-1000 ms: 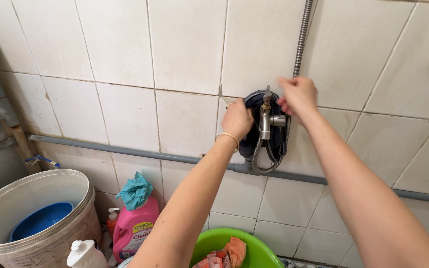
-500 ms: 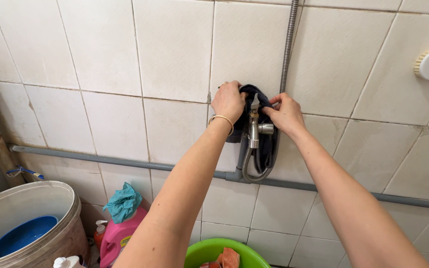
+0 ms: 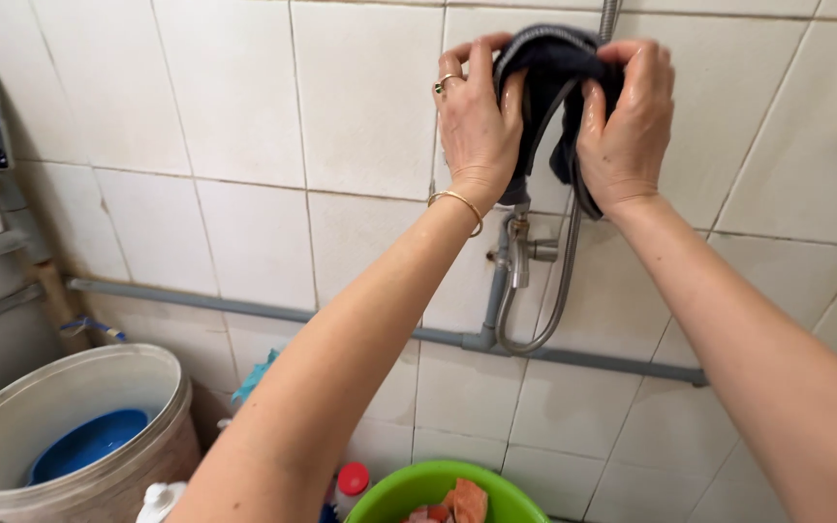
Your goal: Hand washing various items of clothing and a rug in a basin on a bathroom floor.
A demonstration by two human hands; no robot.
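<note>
I see my left hand (image 3: pixel 477 116) and right hand (image 3: pixel 627 121) both gripping a dark cloth (image 3: pixel 554 73), held against the tiled wall (image 3: pixel 244 116) above the tap (image 3: pixel 518 247).

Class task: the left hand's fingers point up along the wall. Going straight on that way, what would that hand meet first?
Probably nothing: above the left hand, which grips the dark cloth, only bare wall tile shows up to the picture's edge, though depth is unclear.

head cam | faces tiled wall (image 3: pixel 196 116) level, slightly downward | close (arm's reach) | single view, nothing shared
</note>
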